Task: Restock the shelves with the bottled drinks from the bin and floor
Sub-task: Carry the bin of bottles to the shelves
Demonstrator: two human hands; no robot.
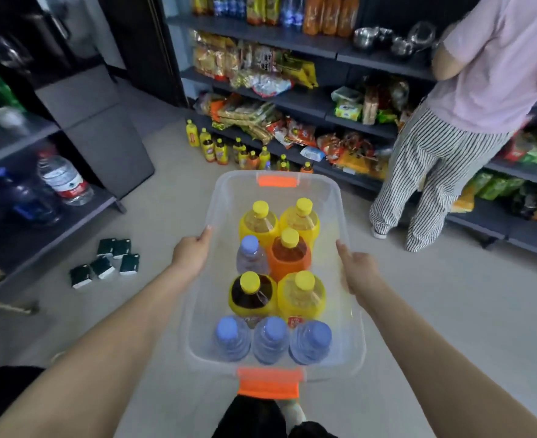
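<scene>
Left hand (191, 254): you're gripping the left rim of the bin (199, 324), thumb lying on top, the other fingers hidden below the edge.
Right hand (360, 273): you're gripping the opposite rim, thumb pointing forward along it, remaining fingers out of sight.
Bin: clear, with an orange handle (268, 382) at each end; you're holding it up between both hands.
Bin bottles (302, 295): nine standing upright between your hands, the three blue-capped water bottles (270, 339) sitting nearest you, behind your wrists.
Floor bottles (221, 151): standing clustered well ahead of your left hand, at the foot of the shelves (349, 118).
Other person (434, 159): standing at the shelves, beyond your right hand.
</scene>
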